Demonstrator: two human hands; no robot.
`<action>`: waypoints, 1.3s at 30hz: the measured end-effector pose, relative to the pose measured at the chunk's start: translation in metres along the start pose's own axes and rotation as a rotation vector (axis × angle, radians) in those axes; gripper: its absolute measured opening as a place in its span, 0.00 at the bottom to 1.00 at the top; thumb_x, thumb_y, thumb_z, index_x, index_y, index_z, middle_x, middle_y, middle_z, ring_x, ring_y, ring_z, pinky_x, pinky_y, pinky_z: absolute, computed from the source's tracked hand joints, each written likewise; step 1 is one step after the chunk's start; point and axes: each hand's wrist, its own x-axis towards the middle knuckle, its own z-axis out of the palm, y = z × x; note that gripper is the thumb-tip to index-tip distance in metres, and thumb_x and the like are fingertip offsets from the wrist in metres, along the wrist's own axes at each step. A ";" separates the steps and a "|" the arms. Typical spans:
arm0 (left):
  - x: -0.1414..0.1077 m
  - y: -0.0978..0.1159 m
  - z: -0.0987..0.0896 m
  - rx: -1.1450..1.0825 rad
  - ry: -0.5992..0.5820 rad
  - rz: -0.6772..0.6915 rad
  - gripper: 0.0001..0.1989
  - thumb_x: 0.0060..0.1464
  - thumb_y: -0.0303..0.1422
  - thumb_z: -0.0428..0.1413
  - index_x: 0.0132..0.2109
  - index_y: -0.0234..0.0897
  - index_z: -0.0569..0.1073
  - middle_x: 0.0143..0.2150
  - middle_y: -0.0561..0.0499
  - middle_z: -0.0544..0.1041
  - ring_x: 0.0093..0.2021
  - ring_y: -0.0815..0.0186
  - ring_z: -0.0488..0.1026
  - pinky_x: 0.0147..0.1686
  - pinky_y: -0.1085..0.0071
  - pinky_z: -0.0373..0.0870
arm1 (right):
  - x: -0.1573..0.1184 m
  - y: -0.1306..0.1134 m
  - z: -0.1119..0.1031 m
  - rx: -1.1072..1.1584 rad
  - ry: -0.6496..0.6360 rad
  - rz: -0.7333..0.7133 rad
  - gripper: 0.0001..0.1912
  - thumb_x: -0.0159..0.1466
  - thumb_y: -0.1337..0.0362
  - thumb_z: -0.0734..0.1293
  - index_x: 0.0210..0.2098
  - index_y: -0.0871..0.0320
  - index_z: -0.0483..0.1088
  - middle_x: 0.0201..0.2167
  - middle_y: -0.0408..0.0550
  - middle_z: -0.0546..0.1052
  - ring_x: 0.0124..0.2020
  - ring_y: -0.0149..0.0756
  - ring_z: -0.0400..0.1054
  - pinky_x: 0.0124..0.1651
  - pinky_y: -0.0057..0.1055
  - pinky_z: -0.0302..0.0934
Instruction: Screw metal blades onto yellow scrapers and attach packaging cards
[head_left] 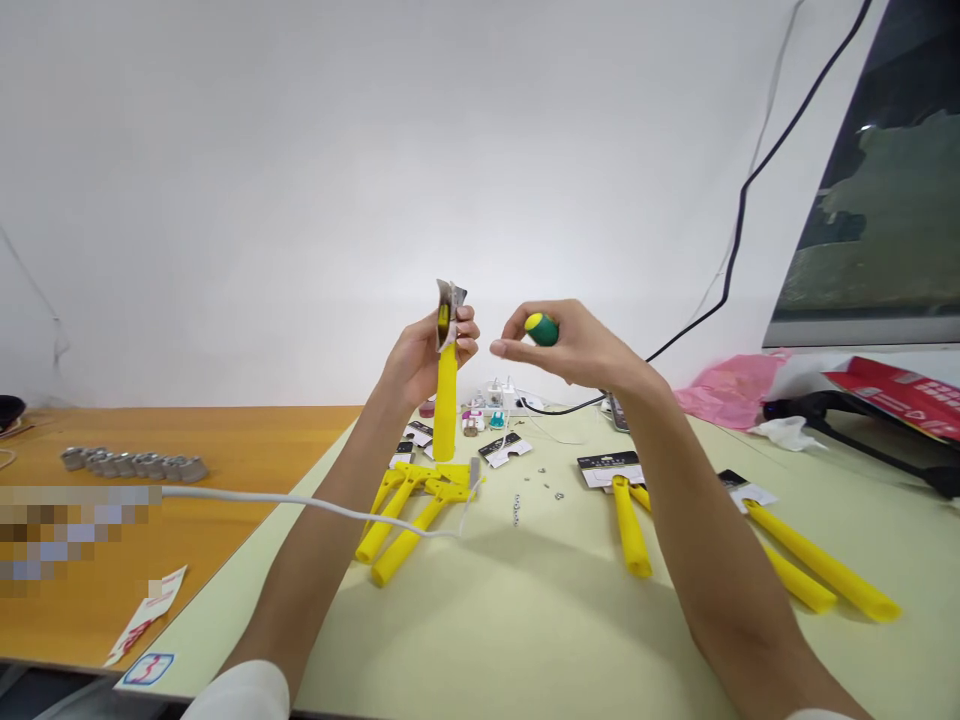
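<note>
My left hand [424, 360] is closed around the upper part of a yellow-handled tool [445, 405], held upright above the table. A folded card [442, 290] sits at the tool's top end, and the fingers hide part of its head. To the right, apart from it, my right hand [574, 340] holds a screwdriver [543, 329] with a green handle and yellow butt; its blade is hidden. The thumb and forefinger reach out towards the left hand. Below lie several yellow tools [409, 510], a row of small nuts [516, 510] and a few loose metal bits [559, 496].
Carded yellow tools [632, 530] lie beneath my right forearm, with others [825, 560] further right. At the back are a power strip [495, 397] and plugs. A white cable [315, 502] crosses my left forearm. Metal parts [135, 463] line the orange table [247, 440].
</note>
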 end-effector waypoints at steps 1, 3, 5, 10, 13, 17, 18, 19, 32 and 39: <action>-0.001 0.001 0.002 -0.023 0.012 0.024 0.10 0.67 0.21 0.54 0.38 0.38 0.74 0.40 0.48 0.75 0.34 0.70 0.72 0.36 0.74 0.76 | 0.001 -0.002 0.005 -0.007 -0.075 0.023 0.27 0.66 0.36 0.77 0.36 0.56 0.79 0.28 0.43 0.72 0.27 0.30 0.58 0.28 0.33 0.54; -0.002 0.003 0.006 -0.067 0.023 0.093 0.11 0.65 0.20 0.53 0.37 0.38 0.73 0.40 0.48 0.74 0.34 0.70 0.72 0.39 0.74 0.78 | 0.004 -0.006 0.020 -0.016 -0.208 0.060 0.27 0.66 0.37 0.77 0.36 0.56 0.78 0.27 0.41 0.71 0.27 0.31 0.58 0.28 0.33 0.52; -0.003 0.005 0.008 -0.077 0.030 0.183 0.10 0.65 0.21 0.53 0.37 0.38 0.72 0.39 0.48 0.74 0.36 0.68 0.73 0.42 0.72 0.79 | 0.007 -0.012 0.040 -0.022 -0.315 0.077 0.26 0.66 0.38 0.77 0.36 0.56 0.76 0.26 0.39 0.69 0.25 0.30 0.56 0.27 0.33 0.48; -0.006 0.012 0.004 0.033 0.043 0.317 0.06 0.64 0.26 0.60 0.37 0.40 0.72 0.42 0.47 0.75 0.40 0.65 0.77 0.46 0.68 0.80 | 0.014 -0.020 0.077 -0.034 -0.350 0.002 0.20 0.69 0.49 0.76 0.34 0.55 0.68 0.25 0.39 0.70 0.25 0.31 0.60 0.30 0.33 0.51; -0.009 0.017 0.001 0.096 0.029 0.314 0.07 0.65 0.34 0.62 0.38 0.40 0.73 0.47 0.46 0.79 0.48 0.61 0.80 0.50 0.66 0.80 | 0.015 -0.015 0.078 -0.019 -0.321 -0.024 0.14 0.69 0.54 0.76 0.38 0.56 0.71 0.27 0.41 0.74 0.25 0.31 0.63 0.32 0.33 0.53; -0.017 0.018 0.005 0.181 -0.051 0.246 0.14 0.67 0.40 0.62 0.35 0.40 0.71 0.55 0.44 0.82 0.59 0.55 0.81 0.57 0.61 0.80 | 0.016 0.002 0.067 -0.124 -0.211 -0.065 0.12 0.66 0.57 0.78 0.38 0.56 0.73 0.27 0.40 0.75 0.26 0.31 0.61 0.31 0.33 0.51; -0.019 0.018 0.007 0.203 -0.067 0.233 0.15 0.68 0.41 0.62 0.35 0.40 0.70 0.56 0.44 0.82 0.60 0.54 0.80 0.58 0.59 0.80 | 0.017 0.005 0.064 -0.162 -0.187 -0.072 0.12 0.65 0.57 0.78 0.37 0.56 0.74 0.27 0.40 0.75 0.26 0.31 0.60 0.31 0.34 0.51; -0.021 0.017 0.008 0.226 -0.077 0.225 0.15 0.68 0.42 0.62 0.35 0.40 0.70 0.56 0.44 0.82 0.61 0.53 0.80 0.58 0.58 0.80 | 0.017 0.008 0.062 -0.192 -0.175 -0.073 0.12 0.64 0.57 0.79 0.38 0.56 0.75 0.28 0.41 0.75 0.27 0.31 0.59 0.32 0.34 0.51; -0.005 0.014 -0.019 0.276 -0.001 0.232 0.13 0.64 0.46 0.64 0.39 0.43 0.75 0.65 0.44 0.80 0.71 0.44 0.74 0.58 0.46 0.80 | 0.012 0.005 0.031 -0.275 -0.280 0.047 0.20 0.67 0.44 0.75 0.34 0.55 0.75 0.25 0.41 0.72 0.24 0.31 0.59 0.30 0.36 0.51; 0.021 -0.003 -0.056 0.263 0.027 -0.139 0.28 0.63 0.58 0.60 0.53 0.37 0.79 0.58 0.31 0.84 0.63 0.39 0.81 0.59 0.43 0.79 | 0.008 0.009 0.013 -0.381 -0.281 0.046 0.22 0.66 0.47 0.76 0.52 0.53 0.84 0.25 0.42 0.73 0.25 0.34 0.61 0.33 0.36 0.51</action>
